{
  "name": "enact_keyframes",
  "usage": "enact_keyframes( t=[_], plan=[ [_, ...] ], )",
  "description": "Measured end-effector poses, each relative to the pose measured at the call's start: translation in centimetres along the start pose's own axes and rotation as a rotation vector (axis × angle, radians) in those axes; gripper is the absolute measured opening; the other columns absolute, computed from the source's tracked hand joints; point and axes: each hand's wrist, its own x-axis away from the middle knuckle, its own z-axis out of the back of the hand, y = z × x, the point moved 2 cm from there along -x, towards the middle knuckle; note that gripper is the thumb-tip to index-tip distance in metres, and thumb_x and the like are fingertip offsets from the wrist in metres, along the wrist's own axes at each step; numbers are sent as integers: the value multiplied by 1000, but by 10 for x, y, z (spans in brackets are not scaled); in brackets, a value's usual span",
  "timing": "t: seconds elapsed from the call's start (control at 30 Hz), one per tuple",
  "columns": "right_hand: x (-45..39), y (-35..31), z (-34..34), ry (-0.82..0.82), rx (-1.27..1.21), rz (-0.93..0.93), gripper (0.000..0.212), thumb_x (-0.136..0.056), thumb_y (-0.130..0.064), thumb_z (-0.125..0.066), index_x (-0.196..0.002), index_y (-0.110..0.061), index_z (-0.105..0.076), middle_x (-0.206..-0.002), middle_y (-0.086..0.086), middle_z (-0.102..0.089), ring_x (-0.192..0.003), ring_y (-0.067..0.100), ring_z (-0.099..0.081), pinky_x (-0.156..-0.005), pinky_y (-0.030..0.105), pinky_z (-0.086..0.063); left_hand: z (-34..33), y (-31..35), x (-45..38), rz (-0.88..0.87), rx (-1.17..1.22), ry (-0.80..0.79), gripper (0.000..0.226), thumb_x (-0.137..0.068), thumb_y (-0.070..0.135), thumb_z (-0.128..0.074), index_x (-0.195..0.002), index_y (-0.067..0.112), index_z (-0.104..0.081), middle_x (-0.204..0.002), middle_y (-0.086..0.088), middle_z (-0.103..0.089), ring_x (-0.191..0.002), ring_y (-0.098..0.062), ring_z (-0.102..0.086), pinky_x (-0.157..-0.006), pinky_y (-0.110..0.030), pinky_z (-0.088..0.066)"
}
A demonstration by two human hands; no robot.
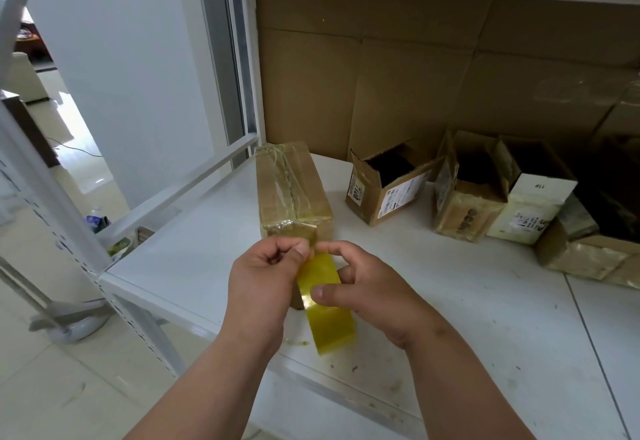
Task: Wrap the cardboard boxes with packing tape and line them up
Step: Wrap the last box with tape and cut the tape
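The white tabletop (450,301) carries everything, with a flattened cardboard sheet (415,69) standing along its back. On the right sit the open boxes (391,187), flaps up and untaped, close together in a loose row; they look light and a little crushed, so I judge they should be gripped by the side walls, not the floppy flaps. At the left the taped box (292,190) lies lengthwise, its near end just beyond the hands; its glossy film looks slippery, and it is probably best steadied with a flat palm on top or held at the corners, where cardboard is stiffest. The tape roll (327,304) stands on edge at the tabletop's front edge, between the hands. The right hand (367,287) is curled around the roll, thumb pressed on its outer face. The left hand (266,277) is clenched, pinching the tape strip (313,237) that runs up to the box's near end. That strip is thin, limp and sticky, likely to fold onto itself, so keeping it taut and pinching only its edges seems wise.
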Motion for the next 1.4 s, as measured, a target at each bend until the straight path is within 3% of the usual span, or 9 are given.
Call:
enact_keyframes(
  t=[0.13, 0.23, 0.37, 0.53, 0.7, 0.9, 1.1, 1.3, 1.4],
  plan=[
    [1, -5, 2, 6, 101, 25, 60, -82, -28, -76, -131, -48, -48, -68, -19, -61, -71, -1, -60, -65, 19, -44, -2, 9, 6, -40, 12, 1, 28, -88, 6, -70, -68, 25, -77, -81, -13, -71, -64, -9, -62, -48, -16, -50],
    [-3, -9, 4, 69, 174, 76, 50, -85, -27, -71, -124, -50, -51, -54, -29, -51, -58, -4, -50, -58, 17, -37, -6, 17, 10, -101, -32, -54, 26, -88, 9, -71, -73, 29, -78, -83, -10, -72, -77, -18, -66, -65, -22, -55],
    [-4, -7, 1, 113, 156, 110, 31, -86, -27, -65, -106, -50, -57, -83, -17, -64, -82, 11, -61, -74, 35, -52, -3, 22, 8, -8, 47, -60, 15, -88, 9, -70, -80, 18, -79, -83, -8, -75, -76, -16, -67, -57, -18, -54],
    [1, 2, -2, 193, 39, 123, 13, -96, -41, -58, -91, -33, -66, -77, -10, -59, -73, 6, -52, -68, 24, -43, 0, 15, 2, 118, 104, -28, 12, -90, 12, -69, -97, 11, -78, -90, -7, -77, -87, -18, -72, -60, -19, -54],
    [6, 3, -2, 220, 47, 135, 16, -96, -38, -59, -86, -26, -65, -70, -10, -55, -63, 3, -46, -61, 21, -39, -4, 15, 5, 38, -99, -3, 58, -90, 15, -71, -139, 37, -48, -80, -3, -76, -82, -11, -72, -66, -20, -50],
    [10, 3, -2, 224, 68, 157, 18, -96, -35, -59, -81, -26, -63, -65, -11, -50, -58, 2, -41, -54, 14, -35, -10, 20, 11, -88, -268, -53, 21, -97, 6, -54, -94, 27, -55, -80, -11, -67, -55, -17, -63, -44, -26, -52],
    [13, 4, -1, 245, 108, 184, 17, -96, -33, -58, -80, -32, -62, -69, -5, -56, -63, 4, -45, -60, 24, -40, -11, 18, 12, -66, -319, -137, 20, -92, 13, -64, -107, 23, -71, -84, 6, -68, -63, 6, -61, -49, -12, -47],
    [16, 5, 1, 287, 123, 146, 10, -94, -37, -60, -86, -36, -66, -69, -15, -58, -62, 0, -48, -58, 17, -41, -4, 22, 6, -155, -422, -139, 21, -87, 13, -72, -69, 24, -72, -84, 8, -60, -73, 10, -55, -56, -3, -41],
    [15, 4, 2, 354, 146, 123, 7, -93, -37, -62, -88, -34, -65, -64, -13, -54, -59, 1, -46, -59, 21, -40, -4, 20, 5, -103, -404, -182, 21, -91, 18, -68, -70, 23, -71, -74, 9, -65, -68, 2, -57, -58, -12, -44]
  ],
)
